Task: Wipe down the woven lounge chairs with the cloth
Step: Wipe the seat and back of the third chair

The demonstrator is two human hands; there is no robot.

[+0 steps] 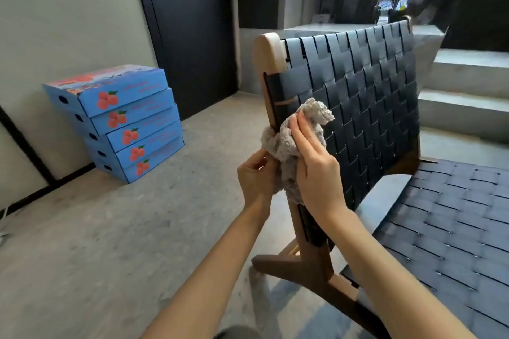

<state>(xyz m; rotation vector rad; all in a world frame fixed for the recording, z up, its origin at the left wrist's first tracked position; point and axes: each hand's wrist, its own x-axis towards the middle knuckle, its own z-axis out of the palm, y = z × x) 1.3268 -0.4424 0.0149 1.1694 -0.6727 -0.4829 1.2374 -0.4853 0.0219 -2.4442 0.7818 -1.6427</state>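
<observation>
well, far on the left a stack of blue boxes (115,124) sits on the grey floor (110,242), close to the pale wall (68,8). each box has red fruit drawn on its front, and the stack leans a little. behind the boxes and a bit to the right is a tall black door (192,36).

near the middle, two bare arms reach up from the bottom. the left hand (256,176) comes first. its fingers (254,159) are curled and they pinch the lower part of the cloth (286,146). the cloth is grey and fluffy. it is bunched up round the wooden side post of the chair (363,96), about half way up the post. just to the right, the right hand (314,165) lies on top of the cloth. its fingers (301,132) are straight and close together, and they press the cloth against the post and the edge of the woven back. a corner of the cloth pokes out above that hand.

the chair has a wooden frame and wide dark blue straps woven over and under. its back stands tilted, and its woven seat (454,228) spreads out low on the right. behind the chair, grey steps (465,91) go up.
</observation>
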